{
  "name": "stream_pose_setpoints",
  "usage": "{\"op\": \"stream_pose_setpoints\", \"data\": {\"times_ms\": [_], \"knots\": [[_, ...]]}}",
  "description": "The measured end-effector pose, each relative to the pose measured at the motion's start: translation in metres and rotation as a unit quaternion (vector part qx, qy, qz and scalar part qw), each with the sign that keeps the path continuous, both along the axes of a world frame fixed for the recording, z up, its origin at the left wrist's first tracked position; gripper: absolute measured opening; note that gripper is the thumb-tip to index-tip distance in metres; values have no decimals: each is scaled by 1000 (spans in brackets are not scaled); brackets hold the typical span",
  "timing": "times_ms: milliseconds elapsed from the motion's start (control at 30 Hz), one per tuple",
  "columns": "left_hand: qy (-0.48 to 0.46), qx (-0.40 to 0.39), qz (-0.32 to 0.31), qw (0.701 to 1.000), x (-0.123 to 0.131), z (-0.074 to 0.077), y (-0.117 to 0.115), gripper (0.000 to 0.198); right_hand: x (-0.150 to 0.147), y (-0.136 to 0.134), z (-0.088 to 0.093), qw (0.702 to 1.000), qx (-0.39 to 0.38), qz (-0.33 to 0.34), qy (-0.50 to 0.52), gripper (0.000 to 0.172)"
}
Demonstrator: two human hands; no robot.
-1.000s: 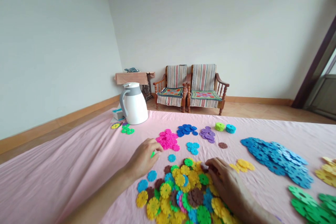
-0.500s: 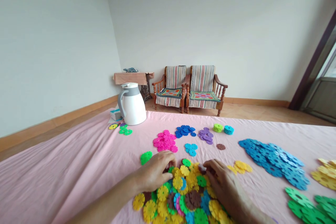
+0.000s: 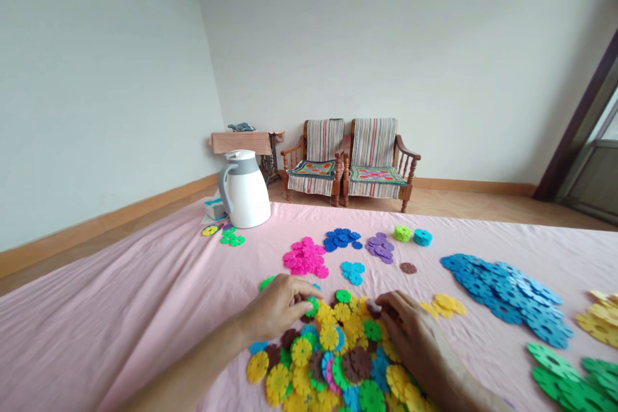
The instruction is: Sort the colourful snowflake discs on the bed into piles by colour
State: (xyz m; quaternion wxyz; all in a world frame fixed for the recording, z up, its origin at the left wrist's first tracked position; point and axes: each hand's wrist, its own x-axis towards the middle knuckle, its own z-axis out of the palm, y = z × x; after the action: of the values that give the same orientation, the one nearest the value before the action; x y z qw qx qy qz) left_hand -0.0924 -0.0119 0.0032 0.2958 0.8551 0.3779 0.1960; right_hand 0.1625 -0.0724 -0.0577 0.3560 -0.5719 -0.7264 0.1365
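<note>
A mixed heap of notched plastic snowflake discs, mostly yellow with green, brown and blue ones, lies on the pink cloth close to me. At its far left edge, my left hand has thumb and fingers pinched at a green snowflake disc. A bit of blue disc shows by its fingertips. My right hand rests along the heap's right side, its fingers curled and their tips on a tilted brown snowflake disc. Behind my left hand, green discs are mostly covered.
Sorted discs lie beyond: a pink pile, dark blue, purple and light blue. Large blue discs spread on the right, with big green ones nearer. A white jug stands at the far left.
My left hand has shifted slightly up and away from the heap, uncovering brown and blue discs at its left edge. My right hand has hardly moved. The view has tilted a little.
</note>
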Motion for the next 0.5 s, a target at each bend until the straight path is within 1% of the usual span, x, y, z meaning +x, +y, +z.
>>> {"op": "stream_pose_setpoints", "data": {"times_ms": [133, 233, 333, 400, 500], "knots": [[-13, 54, 70, 996, -10, 2, 12, 18, -1, 0, 2, 1000, -1, -2, -3, 20], [-1, 103, 145, 984, -27, -1, 28, 13, -1, 0, 3, 1000, 0, -4, -6, 21], [34, 124, 209, 969, -46, -6, 44, 13, 0, 0, 1, 1000, 3, -5, -5, 21], [61, 139, 224, 963, -56, -8, 50, 13, 0, -1, -1, 1000, 1, -2, -5, 21], [67, 197, 223, 952, -59, -8, 52, 17, 0, -1, 0, 1000, 2, -4, -7, 21]]}}
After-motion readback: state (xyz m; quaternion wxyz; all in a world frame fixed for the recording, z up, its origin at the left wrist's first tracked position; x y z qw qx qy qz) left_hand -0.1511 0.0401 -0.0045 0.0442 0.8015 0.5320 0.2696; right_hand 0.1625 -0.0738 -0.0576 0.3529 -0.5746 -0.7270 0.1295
